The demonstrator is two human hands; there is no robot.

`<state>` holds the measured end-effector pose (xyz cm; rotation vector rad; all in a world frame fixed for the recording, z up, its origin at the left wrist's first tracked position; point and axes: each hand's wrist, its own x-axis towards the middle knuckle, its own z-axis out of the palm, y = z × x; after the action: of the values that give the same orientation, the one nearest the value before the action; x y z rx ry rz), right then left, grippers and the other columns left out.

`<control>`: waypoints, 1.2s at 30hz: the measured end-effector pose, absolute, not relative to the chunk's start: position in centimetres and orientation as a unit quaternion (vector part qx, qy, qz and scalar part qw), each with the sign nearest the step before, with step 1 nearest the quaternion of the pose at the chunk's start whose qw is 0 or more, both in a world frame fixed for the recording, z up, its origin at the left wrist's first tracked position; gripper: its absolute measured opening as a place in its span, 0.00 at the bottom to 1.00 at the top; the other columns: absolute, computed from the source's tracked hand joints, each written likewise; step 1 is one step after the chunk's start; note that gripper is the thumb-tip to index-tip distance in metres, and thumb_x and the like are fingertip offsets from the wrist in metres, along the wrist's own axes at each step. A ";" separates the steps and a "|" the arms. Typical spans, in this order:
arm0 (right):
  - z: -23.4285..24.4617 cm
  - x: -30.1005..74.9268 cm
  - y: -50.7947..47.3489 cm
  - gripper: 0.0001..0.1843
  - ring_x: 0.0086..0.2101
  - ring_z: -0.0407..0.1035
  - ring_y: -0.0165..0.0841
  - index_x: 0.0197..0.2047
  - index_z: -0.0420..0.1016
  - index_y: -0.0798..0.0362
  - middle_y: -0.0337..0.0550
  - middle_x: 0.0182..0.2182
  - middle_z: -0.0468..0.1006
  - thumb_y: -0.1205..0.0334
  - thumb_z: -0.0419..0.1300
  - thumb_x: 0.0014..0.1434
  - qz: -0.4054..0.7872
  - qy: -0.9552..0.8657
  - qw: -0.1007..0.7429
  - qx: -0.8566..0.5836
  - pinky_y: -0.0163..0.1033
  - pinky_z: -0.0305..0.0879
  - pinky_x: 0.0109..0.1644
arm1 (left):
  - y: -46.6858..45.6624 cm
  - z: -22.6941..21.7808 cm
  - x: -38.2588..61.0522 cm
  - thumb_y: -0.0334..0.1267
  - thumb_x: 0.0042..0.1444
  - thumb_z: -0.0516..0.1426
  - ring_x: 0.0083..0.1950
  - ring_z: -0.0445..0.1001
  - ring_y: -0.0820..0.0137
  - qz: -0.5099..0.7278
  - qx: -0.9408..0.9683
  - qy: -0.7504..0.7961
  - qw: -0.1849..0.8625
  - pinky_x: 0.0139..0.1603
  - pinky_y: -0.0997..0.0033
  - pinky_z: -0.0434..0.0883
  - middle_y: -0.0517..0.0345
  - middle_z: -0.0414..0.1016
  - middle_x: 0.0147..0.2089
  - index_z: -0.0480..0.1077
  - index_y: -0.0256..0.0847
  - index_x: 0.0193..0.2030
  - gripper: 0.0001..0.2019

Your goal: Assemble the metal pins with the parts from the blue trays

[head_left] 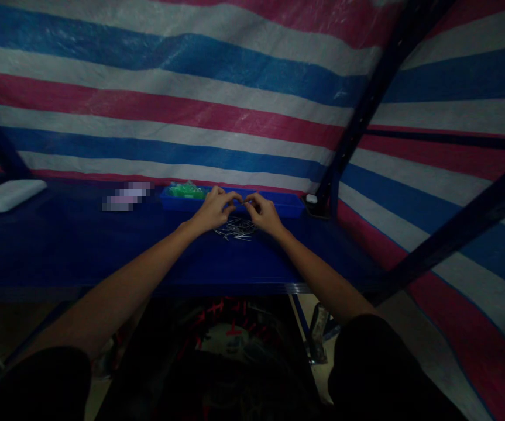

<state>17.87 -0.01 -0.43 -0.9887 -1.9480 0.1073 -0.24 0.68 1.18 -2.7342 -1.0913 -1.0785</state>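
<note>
My left hand (pixel 217 209) and my right hand (pixel 263 213) meet fingertip to fingertip over the table. Both are closed in a pinch, and whatever sits between the fingers is too small and dark to make out. Just below them a loose pile of thin, shiny metal pins (pixel 236 230) lies on the blue tabletop (pixel 182 263). Right behind my hands is a long, shallow blue tray (pixel 285 204), partly covered by them. Green pieces in clear plastic (pixel 186 190) rest in the tray's left end.
A white flat object (pixel 9 196) lies at the far left, and a pixelated pale item (pixel 128 196) left of the tray. A small white object (pixel 311 199) sits at the right by a dark metal post (pixel 361 111). Striped sheeting (pixel 168 88) hangs behind the table.
</note>
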 end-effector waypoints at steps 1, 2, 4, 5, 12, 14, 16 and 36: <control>-0.4 17.8 0.0 0.10 0.20 0.57 0.27 0.38 0.68 0.54 0.33 0.18 0.62 0.58 0.51 0.58 0.045 -0.789 0.462 -0.401 0.32 0.51 0.26 | 0.6 1.2 -0.2 0.30 0.53 0.52 0.43 0.59 0.63 -0.347 -0.870 -0.350 0.005 0.46 0.62 0.60 0.56 0.69 0.33 0.67 0.43 0.47 0.14; -0.4 17.8 0.0 0.10 0.20 0.56 0.26 0.37 0.68 0.54 0.33 0.18 0.62 0.58 0.51 0.58 0.046 -0.787 0.464 -0.403 0.32 0.51 0.26 | 0.6 1.3 -0.2 0.30 0.53 0.52 0.43 0.60 0.63 -0.351 -0.868 -0.352 0.005 0.47 0.62 0.59 0.56 0.69 0.32 0.66 0.43 0.47 0.14; -0.5 17.7 0.1 0.10 0.20 0.56 0.26 0.36 0.68 0.54 0.33 0.18 0.62 0.58 0.51 0.57 0.048 -0.784 0.464 -0.410 0.32 0.50 0.26 | 0.6 1.3 -0.3 0.31 0.52 0.53 0.44 0.60 0.63 -0.355 -0.861 -0.364 0.003 0.47 0.61 0.59 0.57 0.69 0.31 0.65 0.42 0.48 0.15; -0.6 17.6 0.1 0.10 0.20 0.56 0.26 0.36 0.68 0.54 0.32 0.18 0.62 0.57 0.51 0.57 0.050 -0.783 0.462 -0.413 0.32 0.50 0.26 | 0.7 1.2 -0.4 0.32 0.52 0.53 0.44 0.60 0.63 -0.353 -0.859 -0.371 -0.002 0.47 0.61 0.59 0.57 0.69 0.31 0.65 0.42 0.47 0.14; -0.7 17.5 0.2 0.12 0.20 0.55 0.26 0.32 0.68 0.54 0.32 0.18 0.62 0.55 0.51 0.58 0.062 -0.777 0.464 -0.421 0.32 0.49 0.26 | 1.8 0.4 -0.8 0.41 0.55 0.53 0.41 0.63 0.64 -0.310 -0.867 -0.389 -0.024 0.46 0.63 0.60 0.57 0.71 0.31 0.68 0.40 0.40 0.09; -0.7 17.5 0.2 0.12 0.20 0.55 0.26 0.33 0.69 0.54 0.32 0.18 0.62 0.54 0.51 0.58 0.061 -0.776 0.463 -0.423 0.32 0.49 0.26 | 1.9 0.5 -0.8 0.42 0.55 0.52 0.40 0.64 0.65 -0.315 -0.864 -0.392 -0.012 0.45 0.63 0.60 0.56 0.73 0.32 0.70 0.41 0.39 0.10; -0.7 17.5 0.2 0.13 0.20 0.55 0.26 0.35 0.69 0.54 0.32 0.17 0.61 0.54 0.51 0.58 0.061 -0.777 0.461 -0.425 0.32 0.49 0.26 | 1.8 0.7 -0.7 0.43 0.56 0.52 0.38 0.65 0.65 -0.315 -0.865 -0.391 -0.001 0.45 0.63 0.60 0.56 0.74 0.33 0.72 0.41 0.37 0.11; 0.2 17.6 -0.7 0.14 0.23 0.61 0.28 0.36 0.71 0.53 0.36 0.21 0.68 0.54 0.50 0.59 -0.028 -0.793 0.416 -0.444 0.32 0.52 0.29 | 1.3 0.8 -0.5 0.44 0.61 0.43 0.30 0.69 0.71 -0.266 -0.874 -0.406 -0.027 0.34 0.72 0.61 0.56 0.74 0.29 0.72 0.39 0.35 0.19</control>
<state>17.56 -0.72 0.16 -1.1145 -1.9908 -0.0706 -0.51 1.31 0.84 -2.7933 -1.2995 -0.8510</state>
